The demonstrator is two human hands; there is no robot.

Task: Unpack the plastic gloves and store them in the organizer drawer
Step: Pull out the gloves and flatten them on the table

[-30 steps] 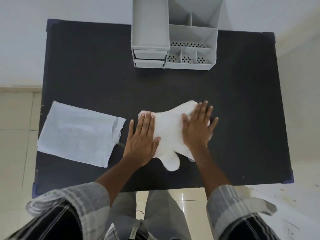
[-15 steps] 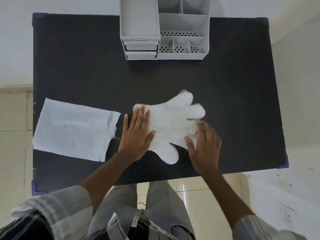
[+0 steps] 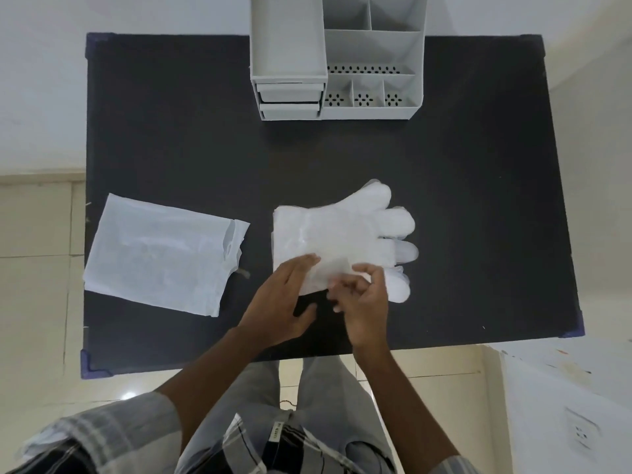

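Stack of plastic gloves [image 3: 342,237] flat on black worktop [image 3: 478,186], left hand [image 3: 280,302] open on it, right hand [image 3: 362,302] pinching near edge, empty bag [image 3: 160,258] well left, grey organizer [image 3: 337,56] behind

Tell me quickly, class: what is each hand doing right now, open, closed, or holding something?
Left hand: open, fingers flat on the near edge of the plastic gloves.
Right hand: pinching the near edge of the gloves between thumb and fingers.

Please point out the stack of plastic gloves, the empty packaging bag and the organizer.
stack of plastic gloves [image 3: 345,230], head view, on the palm area.
empty packaging bag [image 3: 160,260], head view, on its flat middle.
organizer [image 3: 369,112], head view, on its front wall.
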